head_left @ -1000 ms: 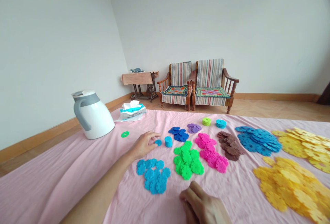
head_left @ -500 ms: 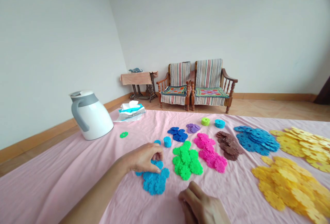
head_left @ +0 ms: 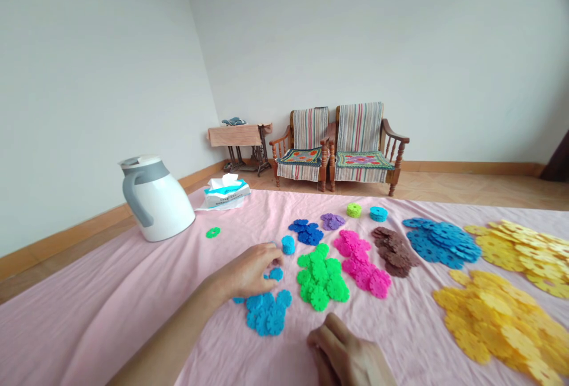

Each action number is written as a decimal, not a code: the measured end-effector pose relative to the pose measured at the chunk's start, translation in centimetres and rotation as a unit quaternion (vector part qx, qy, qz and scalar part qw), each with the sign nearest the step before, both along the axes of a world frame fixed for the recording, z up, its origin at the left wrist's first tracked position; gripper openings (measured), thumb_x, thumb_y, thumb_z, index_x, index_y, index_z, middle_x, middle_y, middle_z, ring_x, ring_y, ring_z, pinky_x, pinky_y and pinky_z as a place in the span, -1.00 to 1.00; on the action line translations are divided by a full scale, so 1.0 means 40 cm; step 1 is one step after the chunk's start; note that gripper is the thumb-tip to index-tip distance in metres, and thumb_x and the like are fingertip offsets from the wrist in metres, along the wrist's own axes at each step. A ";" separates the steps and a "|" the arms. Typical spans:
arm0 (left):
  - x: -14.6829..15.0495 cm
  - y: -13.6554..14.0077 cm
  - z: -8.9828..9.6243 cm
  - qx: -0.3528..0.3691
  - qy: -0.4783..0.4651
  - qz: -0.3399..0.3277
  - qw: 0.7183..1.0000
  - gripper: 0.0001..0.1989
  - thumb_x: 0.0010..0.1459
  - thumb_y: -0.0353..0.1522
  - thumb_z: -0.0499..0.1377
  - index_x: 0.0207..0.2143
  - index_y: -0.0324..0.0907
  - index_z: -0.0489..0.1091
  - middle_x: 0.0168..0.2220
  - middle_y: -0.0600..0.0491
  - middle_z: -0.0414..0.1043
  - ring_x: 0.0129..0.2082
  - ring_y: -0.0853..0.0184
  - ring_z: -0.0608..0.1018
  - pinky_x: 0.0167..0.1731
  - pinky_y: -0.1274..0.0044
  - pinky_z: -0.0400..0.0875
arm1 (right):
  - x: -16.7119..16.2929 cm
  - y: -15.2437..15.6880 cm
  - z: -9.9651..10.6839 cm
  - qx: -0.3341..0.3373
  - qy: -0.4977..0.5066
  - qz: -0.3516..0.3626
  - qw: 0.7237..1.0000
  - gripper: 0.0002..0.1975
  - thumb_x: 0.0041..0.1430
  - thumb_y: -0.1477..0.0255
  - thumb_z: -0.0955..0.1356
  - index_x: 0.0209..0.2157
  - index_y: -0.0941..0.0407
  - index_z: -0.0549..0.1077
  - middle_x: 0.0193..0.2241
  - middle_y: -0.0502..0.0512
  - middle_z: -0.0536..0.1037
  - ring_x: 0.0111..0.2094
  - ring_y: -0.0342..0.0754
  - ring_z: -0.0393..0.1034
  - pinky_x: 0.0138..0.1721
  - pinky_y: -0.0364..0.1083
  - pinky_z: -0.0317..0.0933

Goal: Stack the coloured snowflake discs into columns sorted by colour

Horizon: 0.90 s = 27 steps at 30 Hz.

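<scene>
Left hand [head_left: 249, 270], palm down with fingers curled to a narrow gap, has a blue disc [head_left: 276, 274] at its fingertips, just beyond the blue pile [head_left: 267, 318]; whether gripped, I cannot tell. Its forearm slants from lower left. Right hand [head_left: 347, 347] is folded, near the green pile [head_left: 322, 279].

A second ago the left hand [head_left: 251, 270] was up beside the short blue stack [head_left: 288, 245]; then it dipped over the loose blue pile [head_left: 267, 315], and now it has drawn back a little toward the stack. A blue disc [head_left: 276, 274] has come away with it, between thumb and fingers (whether lifted or slid, I can't say from here), and pink cloth [head_left: 284, 284] now shows between disc and pile.
</scene>
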<state>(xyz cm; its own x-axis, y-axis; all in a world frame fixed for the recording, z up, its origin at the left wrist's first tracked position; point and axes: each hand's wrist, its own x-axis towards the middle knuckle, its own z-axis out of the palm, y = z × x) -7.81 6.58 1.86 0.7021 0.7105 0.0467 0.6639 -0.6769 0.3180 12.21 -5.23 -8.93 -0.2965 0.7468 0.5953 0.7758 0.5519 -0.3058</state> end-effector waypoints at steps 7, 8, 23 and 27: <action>-0.009 0.011 -0.012 -0.014 -0.007 0.037 0.999 -0.83 -0.13 -0.40 0.22 -0.41 -0.19 0.34 -0.39 0.12 0.35 -0.39 0.36 0.42 -0.41 0.61 0.22 | 0.001 0.000 0.000 -0.004 -0.002 0.004 1.000 -0.66 0.29 0.40 0.07 -0.45 0.03 0.36 -0.53 -0.03 0.42 -0.63 -0.24 0.37 -0.60 -0.32 0.20; -0.007 0.008 -0.013 -0.013 -0.007 0.038 0.999 -0.84 -0.15 -0.41 0.22 -0.41 -0.19 0.34 -0.40 0.12 0.35 -0.40 0.37 0.41 -0.43 0.61 0.21 | 0.001 0.000 0.001 -0.002 -0.001 0.003 1.000 -0.67 0.29 0.39 0.08 -0.45 0.03 0.36 -0.53 -0.03 0.42 -0.63 -0.24 0.37 -0.60 -0.32 0.20; -0.066 0.105 -0.054 0.109 -0.150 0.148 0.971 -0.77 -0.18 -0.54 0.11 -0.37 -0.22 0.36 -0.41 0.09 0.37 -0.42 0.38 0.43 -0.42 0.60 0.31 | 0.003 -0.005 0.006 -0.011 0.005 0.006 1.000 -0.69 0.28 0.42 0.09 -0.44 0.03 0.36 -0.52 -0.02 0.43 -0.61 -0.23 0.38 -0.57 -0.31 0.22; -0.067 0.114 -0.069 0.121 -0.164 0.131 0.970 -0.71 -0.19 -0.58 0.08 -0.33 -0.20 0.37 -0.36 0.08 0.37 -0.38 0.38 0.44 -0.38 0.59 0.33 | 0.004 -0.005 0.008 -0.024 -0.003 0.011 1.000 -0.70 0.27 0.44 0.09 -0.43 0.03 0.36 -0.51 -0.02 0.43 -0.60 -0.23 0.39 -0.57 -0.32 0.22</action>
